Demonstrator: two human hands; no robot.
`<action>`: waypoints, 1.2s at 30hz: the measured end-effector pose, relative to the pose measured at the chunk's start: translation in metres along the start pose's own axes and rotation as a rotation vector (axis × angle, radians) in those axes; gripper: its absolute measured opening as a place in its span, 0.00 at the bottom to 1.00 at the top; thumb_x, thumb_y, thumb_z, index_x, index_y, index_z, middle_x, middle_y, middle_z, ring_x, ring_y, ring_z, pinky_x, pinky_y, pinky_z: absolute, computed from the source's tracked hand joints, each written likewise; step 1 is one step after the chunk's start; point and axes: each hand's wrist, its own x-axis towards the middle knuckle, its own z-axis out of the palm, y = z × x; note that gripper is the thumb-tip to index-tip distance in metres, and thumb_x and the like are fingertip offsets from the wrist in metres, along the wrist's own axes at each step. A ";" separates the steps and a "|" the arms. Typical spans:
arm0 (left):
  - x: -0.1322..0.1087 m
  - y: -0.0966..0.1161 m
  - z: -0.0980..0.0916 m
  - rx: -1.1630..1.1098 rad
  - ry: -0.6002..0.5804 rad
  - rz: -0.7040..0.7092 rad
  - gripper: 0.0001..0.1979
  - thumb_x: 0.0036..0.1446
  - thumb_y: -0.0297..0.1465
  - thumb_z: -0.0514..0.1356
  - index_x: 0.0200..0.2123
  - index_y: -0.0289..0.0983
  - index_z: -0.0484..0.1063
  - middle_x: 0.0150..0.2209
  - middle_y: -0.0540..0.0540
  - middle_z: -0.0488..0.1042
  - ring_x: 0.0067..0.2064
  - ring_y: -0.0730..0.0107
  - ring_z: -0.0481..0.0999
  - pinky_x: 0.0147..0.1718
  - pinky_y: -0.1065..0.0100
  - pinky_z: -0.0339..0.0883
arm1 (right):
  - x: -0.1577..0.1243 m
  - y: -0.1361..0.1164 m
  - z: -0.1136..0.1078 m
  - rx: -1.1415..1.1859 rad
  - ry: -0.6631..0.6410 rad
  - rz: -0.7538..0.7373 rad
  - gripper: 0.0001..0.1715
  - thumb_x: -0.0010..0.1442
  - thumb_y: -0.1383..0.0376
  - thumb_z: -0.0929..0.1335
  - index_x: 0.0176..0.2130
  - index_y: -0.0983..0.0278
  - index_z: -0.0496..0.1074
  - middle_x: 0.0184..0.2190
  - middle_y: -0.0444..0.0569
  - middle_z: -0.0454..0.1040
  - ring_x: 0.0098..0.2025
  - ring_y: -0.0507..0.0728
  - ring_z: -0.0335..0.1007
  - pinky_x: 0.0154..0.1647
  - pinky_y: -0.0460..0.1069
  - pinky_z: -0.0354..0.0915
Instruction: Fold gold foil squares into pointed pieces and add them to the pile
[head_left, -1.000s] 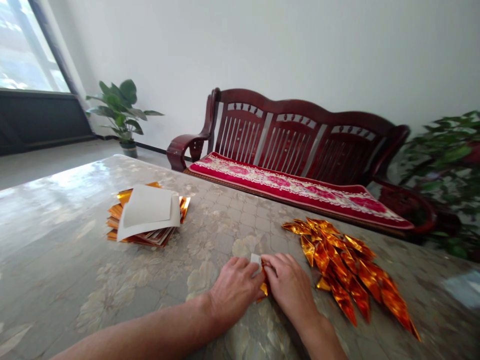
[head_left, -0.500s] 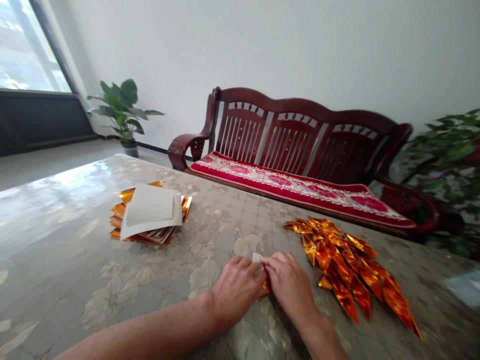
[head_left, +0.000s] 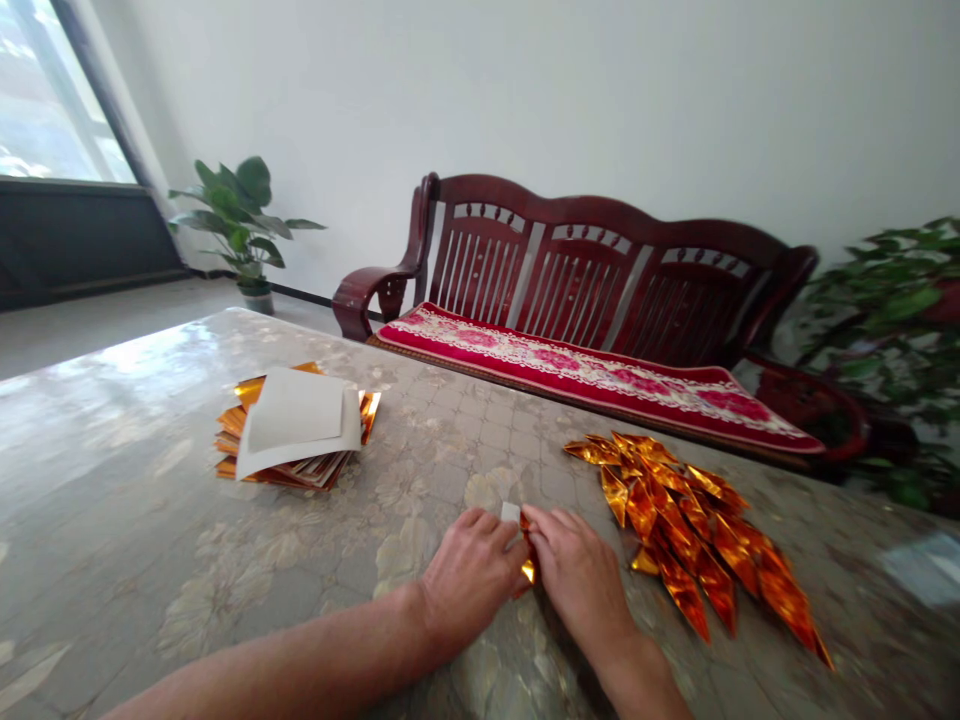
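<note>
Close together at the near middle of the table, my left hand (head_left: 474, 562) and my right hand (head_left: 576, 562) are both closed on one small sheet of gold foil paper (head_left: 528, 572). Its white back shows at the far end, and shiny orange-gold shows between the hands. Most of the sheet is hidden under my fingers. To the right lies a pile of folded gold foil paper pieces (head_left: 679, 520), pointed at the ends. A stack of foil paper sheets (head_left: 296, 415) sits at the left, white sides up on top, gold edges sticking out.
The table (head_left: 420, 430) has a patterned, glossy cover. Behind it stands a dark red wooden bench (head_left: 577, 270) with a red floral cushion (head_left: 600, 375). Potted plants (head_left: 244, 215) stand at left and right. A pale translucent item (head_left: 926, 568) lies at the right edge.
My hands stay almost in place around the foil paper; slightly more gold shows between them. The whole view has shifted a little.
</note>
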 end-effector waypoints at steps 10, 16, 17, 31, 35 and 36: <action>-0.002 0.000 -0.006 -0.029 -0.023 0.009 0.09 0.65 0.38 0.58 0.40 0.38 0.72 0.38 0.49 0.76 0.40 0.62 0.75 0.40 0.62 0.68 | -0.004 -0.001 0.003 0.001 0.060 -0.040 0.16 0.65 0.72 0.65 0.49 0.60 0.74 0.40 0.47 0.80 0.43 0.58 0.74 0.43 0.50 0.65; -0.007 0.002 -0.002 -0.006 0.035 0.039 0.08 0.66 0.36 0.57 0.38 0.38 0.72 0.34 0.51 0.76 0.38 0.64 0.76 0.47 0.59 0.67 | -0.007 0.000 0.003 0.031 0.060 -0.022 0.15 0.64 0.72 0.66 0.48 0.59 0.75 0.42 0.46 0.80 0.44 0.57 0.75 0.44 0.49 0.65; -0.008 0.003 -0.001 0.008 0.049 0.046 0.07 0.66 0.35 0.58 0.39 0.38 0.72 0.34 0.51 0.76 0.38 0.64 0.76 0.49 0.58 0.66 | -0.008 0.000 0.003 0.034 0.064 -0.019 0.15 0.64 0.72 0.66 0.48 0.58 0.75 0.42 0.46 0.80 0.44 0.57 0.75 0.44 0.49 0.65; -0.008 0.006 -0.006 0.057 0.003 0.081 0.03 0.62 0.28 0.61 0.39 0.35 0.72 0.37 0.47 0.75 0.39 0.61 0.74 0.42 0.60 0.69 | -0.009 0.000 0.005 0.018 0.087 -0.038 0.15 0.64 0.71 0.67 0.49 0.60 0.74 0.42 0.47 0.81 0.43 0.58 0.76 0.43 0.50 0.67; -0.005 0.003 -0.004 -0.004 -0.021 0.074 0.04 0.65 0.29 0.58 0.41 0.35 0.70 0.45 0.45 0.73 0.45 0.61 0.73 0.44 0.62 0.69 | -0.010 0.000 0.004 0.019 0.077 -0.048 0.15 0.65 0.70 0.65 0.50 0.60 0.75 0.43 0.47 0.81 0.43 0.57 0.76 0.44 0.49 0.67; -0.005 0.002 -0.003 -0.017 -0.032 0.077 0.04 0.66 0.29 0.57 0.42 0.35 0.70 0.45 0.44 0.73 0.46 0.61 0.73 0.45 0.62 0.68 | -0.011 -0.001 0.004 0.023 0.075 -0.047 0.16 0.65 0.70 0.65 0.50 0.60 0.75 0.43 0.47 0.81 0.43 0.57 0.77 0.43 0.49 0.67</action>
